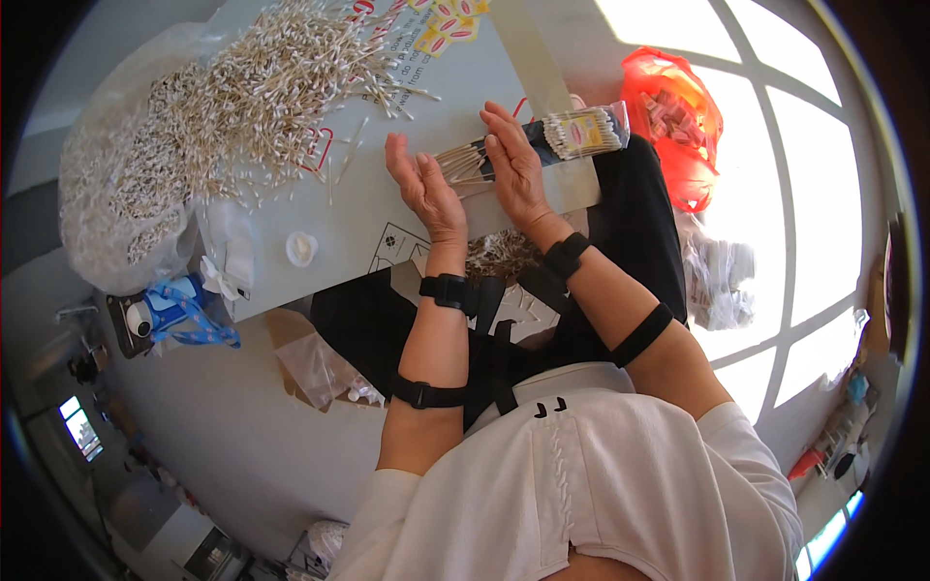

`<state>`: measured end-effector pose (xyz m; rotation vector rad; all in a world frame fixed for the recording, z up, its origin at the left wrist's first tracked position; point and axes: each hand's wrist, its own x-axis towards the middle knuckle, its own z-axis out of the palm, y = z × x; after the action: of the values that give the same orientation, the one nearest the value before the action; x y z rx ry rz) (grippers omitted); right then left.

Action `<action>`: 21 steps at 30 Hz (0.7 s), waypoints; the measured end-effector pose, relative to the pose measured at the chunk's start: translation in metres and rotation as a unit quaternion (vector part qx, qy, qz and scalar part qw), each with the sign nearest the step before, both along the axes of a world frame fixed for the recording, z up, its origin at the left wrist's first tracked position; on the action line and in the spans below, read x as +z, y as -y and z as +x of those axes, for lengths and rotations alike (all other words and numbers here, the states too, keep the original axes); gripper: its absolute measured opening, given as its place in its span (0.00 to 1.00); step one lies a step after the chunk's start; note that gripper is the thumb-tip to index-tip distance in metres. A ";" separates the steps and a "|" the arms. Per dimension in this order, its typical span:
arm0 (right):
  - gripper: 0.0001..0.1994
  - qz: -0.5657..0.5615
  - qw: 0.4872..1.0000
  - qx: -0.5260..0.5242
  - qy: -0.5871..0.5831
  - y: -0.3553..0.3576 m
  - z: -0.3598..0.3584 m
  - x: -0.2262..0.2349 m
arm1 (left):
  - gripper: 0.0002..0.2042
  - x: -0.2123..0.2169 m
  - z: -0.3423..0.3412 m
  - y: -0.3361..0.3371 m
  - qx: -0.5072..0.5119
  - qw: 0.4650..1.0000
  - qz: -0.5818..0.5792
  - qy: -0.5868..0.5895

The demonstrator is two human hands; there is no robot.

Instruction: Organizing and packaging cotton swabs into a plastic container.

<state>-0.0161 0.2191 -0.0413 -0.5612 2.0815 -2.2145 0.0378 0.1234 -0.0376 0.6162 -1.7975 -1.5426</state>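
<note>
A loose bundle of cotton swabs lies across the gap between my two hands, over the near right part of the table. My left hand stands at the bundle's left end, fingers stretched out and palm turned toward the swabs. My right hand is at the other end, its fingers extended. Neither hand's fingers are wrapped round the bundle; palm contact is partly hidden. Just right of my right hand is a clear packet of cotton swabs with a yellow label, on a dark surface.
A big heap of loose swabs spills from a clear plastic bag. Yellow labels lie at the far edge. A small white dish sits near the front edge. Right of my leg hangs a red bag. More swabs lie below the table edge.
</note>
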 end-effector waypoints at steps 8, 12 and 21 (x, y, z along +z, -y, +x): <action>0.14 -0.063 0.996 -0.019 0.066 -0.005 -0.010 -0.008 | 0.19 0.008 0.003 0.011 -0.024 1.000 0.006 -0.006; 0.14 -0.059 0.993 0.001 0.100 -0.022 -0.018 -0.010 | 0.16 0.024 0.016 0.027 -0.131 0.914 -0.361 0.131; 0.12 -0.062 0.992 -0.008 0.109 -0.022 -0.015 -0.003 | 0.12 0.025 0.016 0.013 -0.172 0.881 -0.405 0.171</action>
<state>-0.0312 0.2407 -0.0441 -0.2916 1.8588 -2.3085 0.0534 0.1104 -0.0127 0.1524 -2.6847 -0.7379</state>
